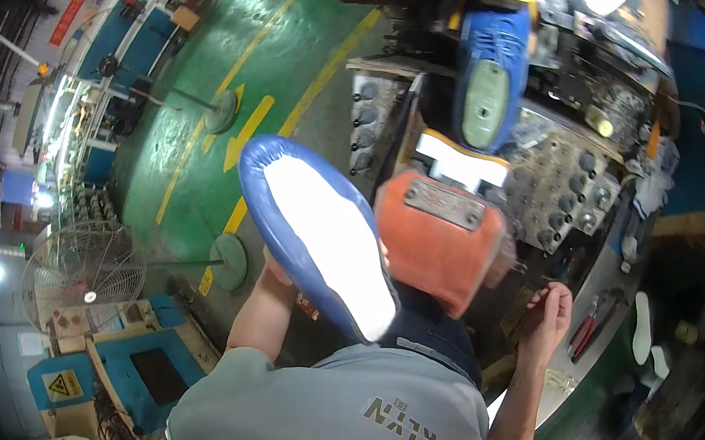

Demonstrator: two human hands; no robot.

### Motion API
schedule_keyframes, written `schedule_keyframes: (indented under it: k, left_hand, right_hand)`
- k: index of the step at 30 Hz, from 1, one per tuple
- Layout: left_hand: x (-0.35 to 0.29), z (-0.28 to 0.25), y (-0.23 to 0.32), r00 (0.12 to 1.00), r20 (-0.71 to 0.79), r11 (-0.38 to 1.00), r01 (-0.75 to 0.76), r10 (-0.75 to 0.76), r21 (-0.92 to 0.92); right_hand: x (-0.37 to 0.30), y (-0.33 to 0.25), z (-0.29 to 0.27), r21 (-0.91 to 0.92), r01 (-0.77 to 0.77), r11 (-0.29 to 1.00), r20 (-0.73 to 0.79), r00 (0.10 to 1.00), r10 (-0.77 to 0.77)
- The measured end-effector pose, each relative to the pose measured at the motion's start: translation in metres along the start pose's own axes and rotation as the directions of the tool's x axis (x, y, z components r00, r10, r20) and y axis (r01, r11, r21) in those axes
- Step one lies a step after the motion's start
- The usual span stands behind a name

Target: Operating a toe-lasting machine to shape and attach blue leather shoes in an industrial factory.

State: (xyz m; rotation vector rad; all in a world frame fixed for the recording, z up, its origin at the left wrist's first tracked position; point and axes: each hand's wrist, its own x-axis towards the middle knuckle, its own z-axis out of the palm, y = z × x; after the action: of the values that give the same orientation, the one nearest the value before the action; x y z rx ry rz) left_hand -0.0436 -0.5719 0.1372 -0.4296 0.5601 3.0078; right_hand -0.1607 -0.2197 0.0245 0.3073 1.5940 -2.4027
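My left hand (278,267) grips a blue shoe upper (271,226), its white underside (326,233) turned up toward me. Most of the fingers on that hand are hidden behind the shoe. A second blue shoe (511,72), laced and with a greenish inner sole, sits in the machine ahead. Between the two is an orange-red machine block (429,243) with a small metal plate on it. My right hand (549,307) is at the machine's right side, fingers curled together. Whether they hold anything small cannot be made out.
Red-handled pliers (584,336) lie on a ledge right of my right hand. White sole-shaped pieces (641,328) are farther right. A metal plate with several round knobs (550,187) flanks the machine. A caged fan (86,275) stands at left, on the side of the green floor (206,52).
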Motion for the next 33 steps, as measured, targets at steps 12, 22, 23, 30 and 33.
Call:
schedule_keyframes:
  k: [12,22,23,30,33]
  left_hand:
    - [0.067,0.068,-0.204,0.843,0.096,0.699,0.369,-0.529,0.612]
    - [0.103,0.125,-0.196,0.857,0.494,0.029,-0.503,0.149,0.864]
    - [0.110,0.127,-0.179,0.836,0.490,-0.017,-0.502,0.245,0.865]
    - [0.185,0.110,-0.038,0.536,0.610,-0.660,-0.124,0.584,0.741]
    - [0.217,0.081,0.019,0.556,0.505,-0.592,-0.028,0.660,0.805]
  right_hand:
    - [-0.117,-0.069,-0.059,-0.528,0.324,0.785,0.454,0.889,-0.063]
    - [-0.206,0.023,-0.246,0.731,0.033,0.681,-0.446,0.779,0.441]
    - [-0.215,0.039,-0.279,0.698,0.167,0.696,-0.546,0.753,0.367]
    - [-0.244,0.068,-0.383,0.455,0.490,0.743,-0.890,0.274,0.364]
    - [-0.184,0.008,-0.297,0.313,0.238,0.920,-0.746,0.661,0.082]
